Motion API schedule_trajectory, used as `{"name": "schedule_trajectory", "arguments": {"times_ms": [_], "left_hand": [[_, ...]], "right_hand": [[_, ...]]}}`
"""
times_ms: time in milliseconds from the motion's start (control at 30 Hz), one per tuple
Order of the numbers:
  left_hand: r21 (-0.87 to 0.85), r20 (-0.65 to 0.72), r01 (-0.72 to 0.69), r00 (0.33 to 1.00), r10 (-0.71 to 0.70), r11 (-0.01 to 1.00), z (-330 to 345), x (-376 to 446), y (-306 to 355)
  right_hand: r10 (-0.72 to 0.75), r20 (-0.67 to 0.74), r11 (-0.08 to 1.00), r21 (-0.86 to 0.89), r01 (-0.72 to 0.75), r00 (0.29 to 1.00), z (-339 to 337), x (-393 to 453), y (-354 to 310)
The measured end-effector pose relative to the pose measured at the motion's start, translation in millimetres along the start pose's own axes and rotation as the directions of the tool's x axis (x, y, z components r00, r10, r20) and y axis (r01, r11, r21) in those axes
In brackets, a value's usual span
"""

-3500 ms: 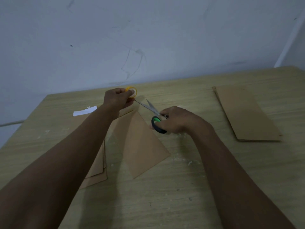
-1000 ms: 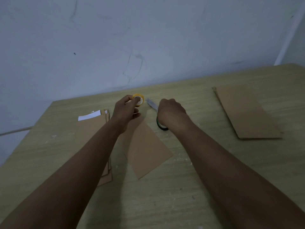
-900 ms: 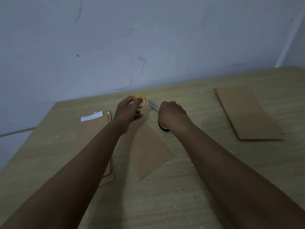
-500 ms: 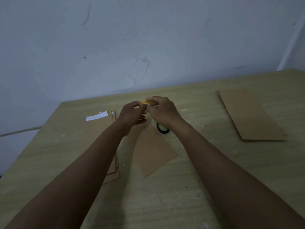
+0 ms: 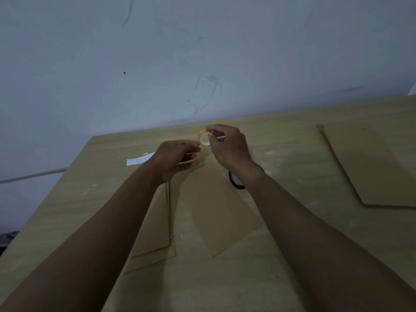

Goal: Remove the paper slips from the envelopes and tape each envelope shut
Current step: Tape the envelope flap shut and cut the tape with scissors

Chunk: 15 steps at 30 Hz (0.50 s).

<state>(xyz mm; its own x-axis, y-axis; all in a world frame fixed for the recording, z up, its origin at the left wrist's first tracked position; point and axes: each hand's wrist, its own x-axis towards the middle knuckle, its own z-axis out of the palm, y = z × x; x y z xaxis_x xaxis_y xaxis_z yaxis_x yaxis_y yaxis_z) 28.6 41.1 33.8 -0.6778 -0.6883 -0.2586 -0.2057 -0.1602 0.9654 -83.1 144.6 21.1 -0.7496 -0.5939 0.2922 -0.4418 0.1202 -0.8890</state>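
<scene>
A single brown envelope [image 5: 216, 210] lies flat in the middle of the table, its far end under my hands. Above that end my right hand [image 5: 229, 147] pinches a small yellow tape roll [image 5: 203, 138] between thumb and fingers. My left hand [image 5: 177, 158] is just left of the roll, thumb and fingertips closed at its near edge, seemingly on the loose tape end; the clear tape itself is not visible. A stack of brown envelopes [image 5: 155, 226] lies under my left forearm. A white paper slip [image 5: 139, 159] lies beyond that stack.
The black handle loop of the scissors [image 5: 235, 184] lies on the wooden table [image 5: 281, 255] beside the middle envelope, mostly hidden by my right wrist. Another pile of brown envelopes [image 5: 371, 167] sits at the right. A pale wall stands directly behind the table.
My right hand laid the scissors down on the table and moved to the tape roll. The roll passed from my left fingers to my right, and my left hand shifted slightly back.
</scene>
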Motion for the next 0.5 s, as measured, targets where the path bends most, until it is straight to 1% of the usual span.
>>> {"name": "schedule_trajectory", "arguments": {"times_ms": [167,233,333,433,500], "left_hand": [[0.198,-0.088,-0.026,0.995,0.044,0.980,-10,29,1],[0.247,-0.127,-0.018,0.991,0.051,0.969,-14,42,-1],[0.318,-0.181,-0.025,0.980,0.087,0.948,-20,58,-3],[0.509,-0.204,-0.051,0.963,0.178,0.859,-22,73,-8],[0.603,-0.226,-0.046,0.948,0.225,0.797,-20,79,-11]], "right_hand": [[0.057,-0.021,0.996,-0.063,-0.058,0.998,22,23,9],[0.080,-0.020,0.992,-0.097,-0.082,0.997,30,33,13],[0.073,-0.021,0.982,-0.171,-0.075,0.997,38,46,17],[0.091,-0.010,0.962,-0.259,-0.091,0.996,44,54,20],[0.106,0.023,0.940,-0.329,-0.092,0.994,48,57,23]]}}
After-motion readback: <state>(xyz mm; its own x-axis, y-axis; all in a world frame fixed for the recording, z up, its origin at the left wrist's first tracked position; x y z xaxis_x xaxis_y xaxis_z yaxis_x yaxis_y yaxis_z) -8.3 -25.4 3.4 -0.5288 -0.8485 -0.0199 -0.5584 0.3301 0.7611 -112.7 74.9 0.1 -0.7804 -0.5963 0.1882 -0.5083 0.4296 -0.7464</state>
